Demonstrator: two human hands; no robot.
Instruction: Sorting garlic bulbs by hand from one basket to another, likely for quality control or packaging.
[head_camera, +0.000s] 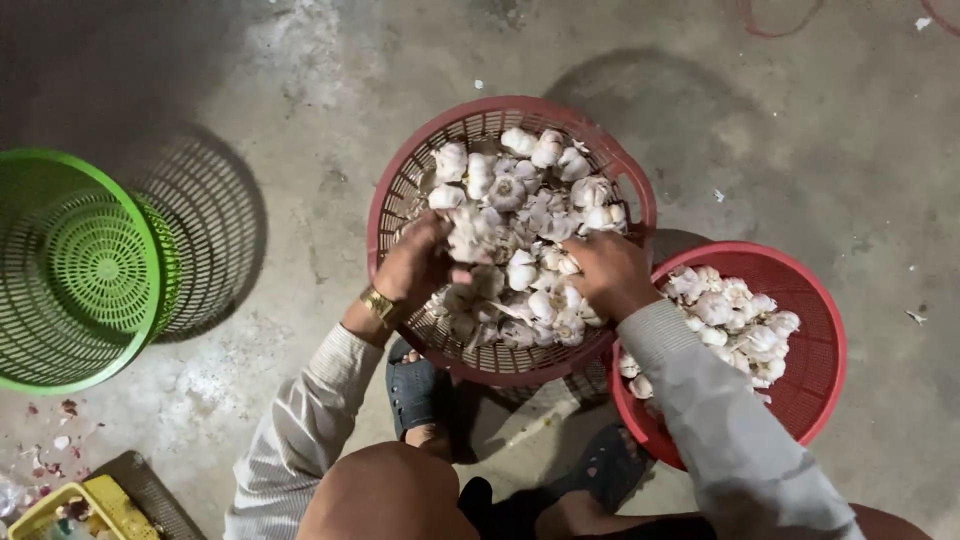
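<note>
A red plastic basket (400, 185) sits on the concrete floor before my knees, holding a heap of white garlic bulbs (520, 210). Both of my hands are down inside it. My left hand (418, 265), with a gold watch on its wrist, is closed around several bulbs at the heap's left side. My right hand (610, 272) is curled into the bulbs at the near right of the heap, fingers buried among them. A second red basket (825, 350) at the right holds a smaller pile of garlic bulbs (735, 320), partly behind my right sleeve.
A green plastic basket (75, 270) lies tipped on its side at the left. A yellow crate corner (75, 505) shows at the bottom left, with bits of reddish peel on the floor. My feet in dark sandals (412, 390) rest under the middle basket.
</note>
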